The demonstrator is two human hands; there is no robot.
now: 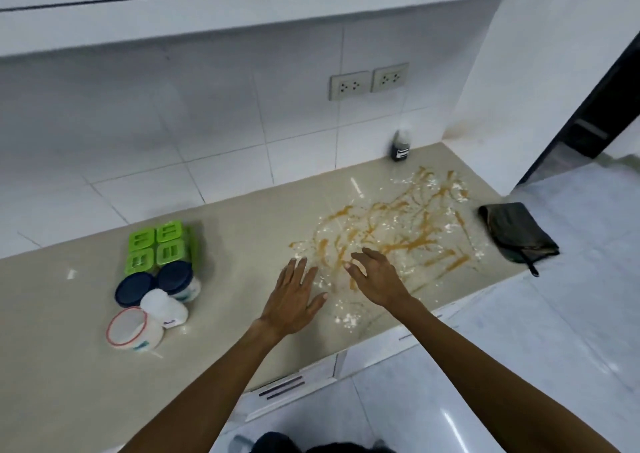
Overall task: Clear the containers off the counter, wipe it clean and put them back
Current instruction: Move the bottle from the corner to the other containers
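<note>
A beige counter (242, 230) carries a wide smear of orange sauce and white powder (391, 230) on its right half. My left hand (294, 296) hovers flat and empty at the smear's near left edge. Beside it, my right hand (375, 276) is spread over the spill, holding nothing. Grouped at the left stand green-lidded boxes (161, 246), two blue-lidded tubs (175, 277), a white bottle (164, 307) and a red-rimmed white tub (130, 328). A small dark bottle (401, 147) stands alone against the back wall. A dark folded cloth (517, 232) lies at the counter's right end.
White tiled wall with two power sockets (369, 80) runs behind the counter. Cabinets hang overhead. The counter's front edge (381, 338) drops to drawers and a glossy tiled floor. A dark doorway (599, 106) opens at the far right.
</note>
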